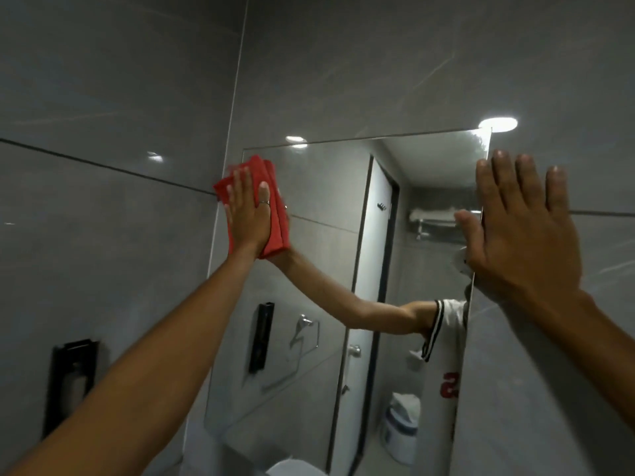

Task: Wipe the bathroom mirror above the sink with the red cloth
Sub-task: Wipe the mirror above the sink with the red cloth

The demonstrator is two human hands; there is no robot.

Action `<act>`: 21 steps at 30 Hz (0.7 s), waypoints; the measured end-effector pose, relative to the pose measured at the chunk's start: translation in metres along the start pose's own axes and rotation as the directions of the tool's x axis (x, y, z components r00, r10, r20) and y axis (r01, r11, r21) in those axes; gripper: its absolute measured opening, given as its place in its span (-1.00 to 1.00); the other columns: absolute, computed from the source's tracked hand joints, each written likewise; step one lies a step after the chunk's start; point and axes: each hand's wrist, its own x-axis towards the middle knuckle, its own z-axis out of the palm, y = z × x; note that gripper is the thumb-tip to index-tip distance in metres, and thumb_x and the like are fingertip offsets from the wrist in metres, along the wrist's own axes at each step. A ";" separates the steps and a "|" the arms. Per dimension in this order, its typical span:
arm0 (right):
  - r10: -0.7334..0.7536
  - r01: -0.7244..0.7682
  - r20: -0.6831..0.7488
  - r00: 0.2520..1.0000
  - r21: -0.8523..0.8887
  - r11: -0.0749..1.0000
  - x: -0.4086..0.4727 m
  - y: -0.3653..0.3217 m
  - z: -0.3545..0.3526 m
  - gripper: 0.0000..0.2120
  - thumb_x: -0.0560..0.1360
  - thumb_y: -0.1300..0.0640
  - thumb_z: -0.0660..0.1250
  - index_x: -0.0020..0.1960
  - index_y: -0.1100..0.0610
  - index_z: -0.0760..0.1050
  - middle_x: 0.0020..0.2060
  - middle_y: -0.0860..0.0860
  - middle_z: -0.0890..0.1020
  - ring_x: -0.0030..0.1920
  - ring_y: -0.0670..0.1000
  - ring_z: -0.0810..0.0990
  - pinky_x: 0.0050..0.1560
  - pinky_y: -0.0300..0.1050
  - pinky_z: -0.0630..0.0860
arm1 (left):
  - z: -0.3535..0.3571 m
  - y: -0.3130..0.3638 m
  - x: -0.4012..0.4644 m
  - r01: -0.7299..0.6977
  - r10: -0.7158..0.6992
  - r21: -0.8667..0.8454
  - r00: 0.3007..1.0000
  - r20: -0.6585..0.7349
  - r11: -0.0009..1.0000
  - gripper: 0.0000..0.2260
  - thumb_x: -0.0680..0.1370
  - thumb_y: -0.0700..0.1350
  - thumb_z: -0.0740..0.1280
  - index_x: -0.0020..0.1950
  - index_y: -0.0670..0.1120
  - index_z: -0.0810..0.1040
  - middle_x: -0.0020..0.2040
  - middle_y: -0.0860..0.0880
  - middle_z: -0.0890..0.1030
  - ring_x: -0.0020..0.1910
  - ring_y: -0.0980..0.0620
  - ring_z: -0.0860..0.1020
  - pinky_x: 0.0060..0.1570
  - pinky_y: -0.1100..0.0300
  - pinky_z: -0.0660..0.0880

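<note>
The red cloth (271, 204), folded, lies flat against the upper left corner of the mirror (326, 255), pinned under the left hand (245, 218); its fingers (240, 182) are stretched out straight over it, pressing rather than gripping, with cloth showing above and right of them. The right hand (522, 231) rests open, fingers spread, across the mirror's right edge and the grey tiled wall (103, 97).

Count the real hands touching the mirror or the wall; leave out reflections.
2. The left hand presses the red cloth on the mirror near its upper left corner. The right hand lies flat, fingers spread, over its upper right edge.
</note>
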 end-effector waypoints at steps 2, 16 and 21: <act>0.005 -0.005 0.034 0.999 0.011 1.000 -0.004 -0.004 -0.003 -0.25 0.65 -0.27 -0.18 0.70 0.15 -0.11 0.70 0.14 -0.06 0.71 0.16 -0.10 0.67 0.24 -0.12 | 0.002 -0.008 -0.029 0.139 -0.139 -0.003 0.989 -0.038 0.990 -0.42 0.74 0.18 -0.05 0.71 -0.01 -0.08 0.73 -0.04 -0.07 0.70 -0.07 -0.10 0.66 -0.20 -0.09; -0.185 0.196 0.138 0.973 -0.069 0.978 -0.155 0.013 0.007 -0.21 0.65 -0.27 -0.10 0.69 0.24 0.01 0.69 0.20 0.01 0.71 0.19 -0.06 0.68 0.20 -0.14 | 0.000 -0.161 -0.240 0.231 -0.231 0.003 0.973 -0.010 0.973 -0.41 0.72 0.03 0.08 0.68 -0.19 0.03 0.71 -0.17 0.02 0.69 -0.18 -0.02 0.64 -0.09 -0.03; -0.187 0.195 0.107 0.976 -0.067 0.979 -0.167 0.009 0.011 -0.21 0.67 -0.30 -0.12 0.69 0.23 -0.01 0.68 0.21 0.04 0.69 0.22 0.02 0.67 0.22 -0.09 | 0.009 -0.199 -0.318 0.506 -0.506 -0.018 0.860 -0.060 0.862 -0.46 0.75 -0.07 0.09 0.68 -0.22 0.01 0.70 -0.23 0.03 0.68 -0.26 0.03 0.64 -0.16 0.07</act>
